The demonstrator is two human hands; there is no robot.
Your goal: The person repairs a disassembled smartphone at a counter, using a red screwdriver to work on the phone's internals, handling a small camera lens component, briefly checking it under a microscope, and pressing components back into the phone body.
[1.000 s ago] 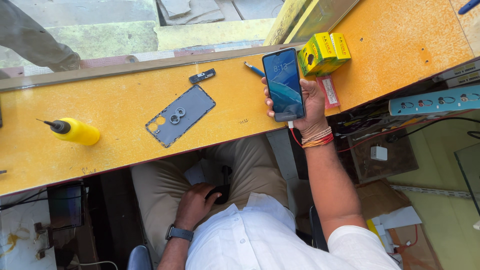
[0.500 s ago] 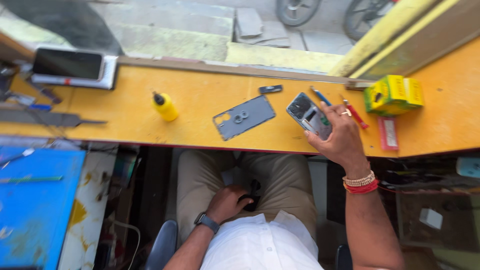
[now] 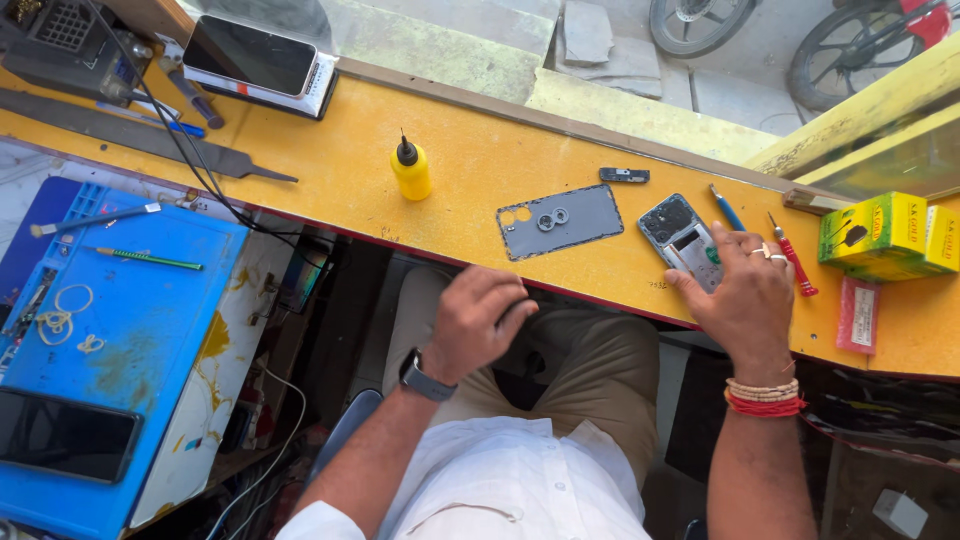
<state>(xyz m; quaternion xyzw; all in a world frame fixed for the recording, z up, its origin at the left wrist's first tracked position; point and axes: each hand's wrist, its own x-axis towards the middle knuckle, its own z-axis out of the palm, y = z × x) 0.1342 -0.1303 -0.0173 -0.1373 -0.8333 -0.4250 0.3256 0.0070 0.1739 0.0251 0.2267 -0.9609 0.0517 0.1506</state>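
Note:
My right hand [image 3: 745,295] rests on an opened phone [image 3: 678,235] that lies back-up on the yellow counter [image 3: 450,170], its insides showing; the fingers cover its lower end. A grey phone back cover [image 3: 560,220] lies to its left, with a small black part [image 3: 624,175] behind it. My left hand [image 3: 478,318] hovers below the counter edge over my lap, fingers loosely curled, holding nothing that I can see. A watch is on that wrist, red and white bands on the right wrist.
A yellow squeeze bottle [image 3: 411,170] stands left of the cover. A blue tool [image 3: 727,207] and a red screwdriver [image 3: 793,255] lie beside my right hand, yellow boxes [image 3: 885,235] further right. A phone on a white box [image 3: 262,62] sits far left; a blue mat [image 3: 110,330] holds tools.
My right hand has lowered the phone from an upright, screen-facing hold to lying back-up on the counter. My left hand has risen from my lap toward the counter edge. The view has swung left.

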